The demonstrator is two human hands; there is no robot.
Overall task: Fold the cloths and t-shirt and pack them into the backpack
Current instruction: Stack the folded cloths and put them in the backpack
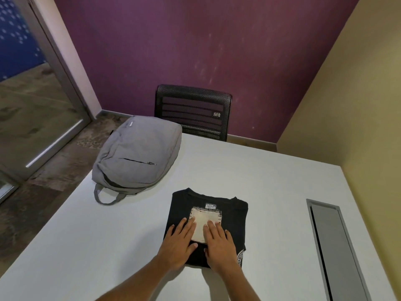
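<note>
A folded black t-shirt (184, 205) lies on the white table (271, 181) in front of me. On top of it sits a small folded beige cloth (205, 218) with a patterned edge. My left hand (179, 242) and my right hand (219, 244) both lie flat with straight fingers, pressing on the cloth and the shirt from the near side. A grey backpack (136, 155) lies flat at the table's far left corner, its handle toward me and its main zip partly open along the near end.
A black mesh chair (193, 111) stands behind the table's far edge. A grey cable hatch (334, 246) is set into the table at the right. Walls close in at the back and right; a glass door is at the left.
</note>
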